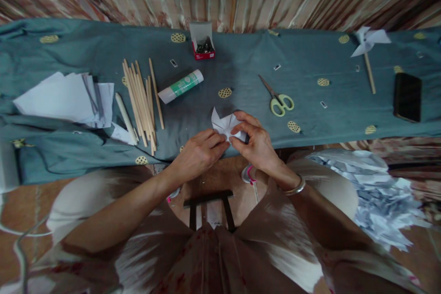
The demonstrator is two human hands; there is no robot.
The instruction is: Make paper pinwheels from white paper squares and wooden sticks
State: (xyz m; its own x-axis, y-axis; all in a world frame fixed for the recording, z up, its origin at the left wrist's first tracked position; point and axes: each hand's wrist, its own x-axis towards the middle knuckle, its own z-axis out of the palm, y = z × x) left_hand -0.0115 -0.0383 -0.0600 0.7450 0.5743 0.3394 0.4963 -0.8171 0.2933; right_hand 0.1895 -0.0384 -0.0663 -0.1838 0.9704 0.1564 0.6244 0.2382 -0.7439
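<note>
A white paper pinwheel head [223, 121], partly folded, is held at the near edge of the cloth-covered table. My left hand [203, 150] pinches its lower left side with closed fingers. Across from it, my right hand [254, 140] grips the right side, thumb below and fingers curved over the paper. Fingers cover much of its centre and right part. Beyond the hands, green-handled scissors [279, 102] lie to the right and a glue stick [182, 86] to the left. A finished paper pinwheel on a stick [369, 42] rests at the far right.
Several wooden sticks [139, 103] and a stack of white paper [58, 97] lie on the left, with a white pen-like tool [126, 118] between them. An open red box of small metal pieces [204, 49] stands at the back. A phone [407, 96] is on the right; paper scraps [375, 197] are heaped below.
</note>
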